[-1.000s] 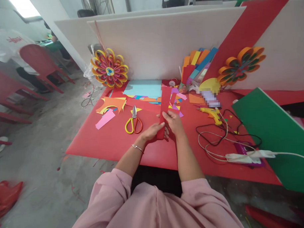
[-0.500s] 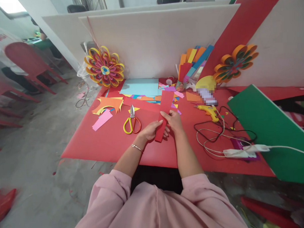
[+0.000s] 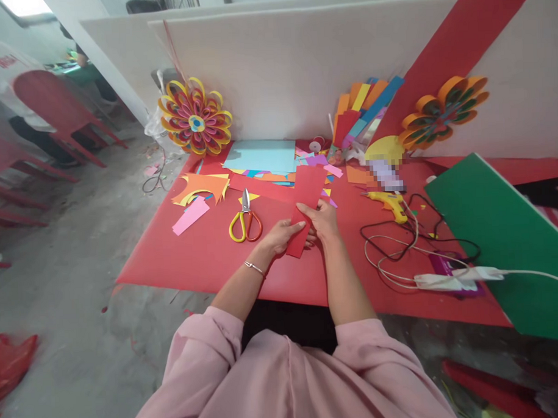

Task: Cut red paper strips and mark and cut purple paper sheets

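Observation:
A folded-looking strip of red paper is held tilted above the red-covered table. My left hand grips its lower left side, thumb lying on top. On the other edge, a little higher, my right hand pinches the strip with its thumb on the front; the fingers behind the paper are partly hidden. Left of my hands lie scissors with one yellow and one red handle, blades pointing away from me. Further left are a pink paper piece and orange and yellow cut-out scraps.
Light blue sheets and coloured scraps lie at the back. Paper flowers lean against white boards. A yellow glue gun, tangled cables, a power strip and a green board occupy the right side.
The camera view has shifted slightly, so the table and its things appear a little to the right. The red strip's upper part looks broader now; both hands keep hold of it.

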The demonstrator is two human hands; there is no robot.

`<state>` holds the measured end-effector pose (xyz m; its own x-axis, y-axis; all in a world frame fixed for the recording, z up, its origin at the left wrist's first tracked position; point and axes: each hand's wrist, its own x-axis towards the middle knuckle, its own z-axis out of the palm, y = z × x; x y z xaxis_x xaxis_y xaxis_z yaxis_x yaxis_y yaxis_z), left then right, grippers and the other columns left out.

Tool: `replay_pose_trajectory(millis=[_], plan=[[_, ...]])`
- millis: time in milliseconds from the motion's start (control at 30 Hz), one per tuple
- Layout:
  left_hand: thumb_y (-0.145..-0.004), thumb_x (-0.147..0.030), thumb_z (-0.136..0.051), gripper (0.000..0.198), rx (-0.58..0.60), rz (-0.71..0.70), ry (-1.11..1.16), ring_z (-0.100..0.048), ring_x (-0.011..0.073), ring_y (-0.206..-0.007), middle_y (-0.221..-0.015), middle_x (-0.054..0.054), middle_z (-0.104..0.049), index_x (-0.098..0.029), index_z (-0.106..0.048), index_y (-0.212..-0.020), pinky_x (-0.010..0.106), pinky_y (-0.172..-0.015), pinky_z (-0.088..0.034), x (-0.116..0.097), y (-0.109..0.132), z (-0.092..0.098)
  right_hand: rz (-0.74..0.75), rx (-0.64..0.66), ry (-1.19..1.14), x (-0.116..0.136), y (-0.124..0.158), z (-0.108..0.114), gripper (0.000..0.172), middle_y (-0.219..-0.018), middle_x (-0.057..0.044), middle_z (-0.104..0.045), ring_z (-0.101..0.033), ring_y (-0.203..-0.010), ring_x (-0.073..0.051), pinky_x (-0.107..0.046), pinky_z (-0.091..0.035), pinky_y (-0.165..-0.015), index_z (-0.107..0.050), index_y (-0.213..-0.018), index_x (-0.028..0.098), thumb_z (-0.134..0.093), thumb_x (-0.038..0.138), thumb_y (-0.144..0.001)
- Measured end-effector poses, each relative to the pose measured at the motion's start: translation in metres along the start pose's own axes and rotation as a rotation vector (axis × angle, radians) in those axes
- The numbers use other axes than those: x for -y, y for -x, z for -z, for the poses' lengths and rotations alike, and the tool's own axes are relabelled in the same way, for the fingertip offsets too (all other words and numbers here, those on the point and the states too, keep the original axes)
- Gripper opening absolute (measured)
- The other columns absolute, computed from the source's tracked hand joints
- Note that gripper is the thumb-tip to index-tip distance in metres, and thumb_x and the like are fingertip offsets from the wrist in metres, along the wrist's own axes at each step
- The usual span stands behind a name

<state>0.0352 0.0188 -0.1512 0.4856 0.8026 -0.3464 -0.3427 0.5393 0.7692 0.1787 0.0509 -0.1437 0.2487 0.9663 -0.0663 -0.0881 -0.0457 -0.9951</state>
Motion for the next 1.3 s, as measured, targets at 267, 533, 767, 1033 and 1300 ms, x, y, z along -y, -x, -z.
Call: replay_pose_trajectory(millis=[267,533,767,1033,1300], plan=[[-0.09,-0.03,-0.084,0.028,-0.019,-0.004,0.011,-0.081,0.0289,-0.076,-0.09,0.019,-0.082,-0.007,-0.074,-0.102,0.047,-0.076,-0.07,0.0,-0.001,0.003,-0.009,0.012,-0.15,0.004,0.003,-0.005,0.058,-0.103,-0.007,-0.084,-0.079,-0.088,-0.026,-0.039,-0.064,-0.077,-0.069,-0.104,0.024,-0.096,0.047,-0.058],[-0.083,-0.032,-0.092,0.034,-0.074,0.004,-0.002,-0.079,0.0266,-0.07,-0.081,0.017,-0.081,-0.007,-0.074,-0.096,0.044,-0.073,-0.068,0.001,-0.002,0.0,-0.01,-0.022,-0.12,0.005,0.004,-0.007,0.058,-0.101,-0.008,-0.083,-0.078,-0.085,-0.026,-0.039,-0.064,-0.075,-0.068,-0.1,0.023,-0.097,0.047,-0.056],[-0.083,-0.046,-0.09,0.041,-0.087,-0.097,0.04,-0.08,0.0254,-0.083,-0.091,0.013,-0.083,-0.009,-0.078,-0.098,0.04,-0.086,-0.064,0.006,-0.006,0.002,0.016,-0.016,-0.13,0.003,0.001,-0.006,0.057,-0.106,-0.009,-0.084,-0.078,-0.092,-0.026,-0.041,-0.064,-0.084,-0.07,-0.102,0.023,-0.097,0.046,-0.057],[-0.077,-0.05,-0.094,0.05,-0.079,-0.165,0.012,-0.08,0.0267,-0.085,-0.094,0.014,-0.083,-0.009,-0.078,-0.101,0.04,-0.086,-0.062,0.01,-0.009,0.007,0.008,0.007,-0.173,-0.002,-0.003,-0.006,0.054,-0.102,-0.006,-0.083,-0.078,-0.089,-0.025,-0.041,-0.064,-0.084,-0.073,-0.099,0.022,-0.097,0.046,-0.057],[-0.064,-0.054,-0.102,0.062,-0.071,-0.213,0.019,-0.081,0.0273,-0.087,-0.091,0.011,-0.084,-0.011,-0.08,-0.102,0.042,-0.091,-0.062,0.005,-0.003,0.002,0.136,0.016,-0.157,0.009,0.007,-0.007,0.044,-0.098,-0.006,-0.082,-0.076,-0.088,-0.025,-0.042,-0.063,-0.084,-0.075,-0.092,0.023,-0.092,0.056,-0.067]])
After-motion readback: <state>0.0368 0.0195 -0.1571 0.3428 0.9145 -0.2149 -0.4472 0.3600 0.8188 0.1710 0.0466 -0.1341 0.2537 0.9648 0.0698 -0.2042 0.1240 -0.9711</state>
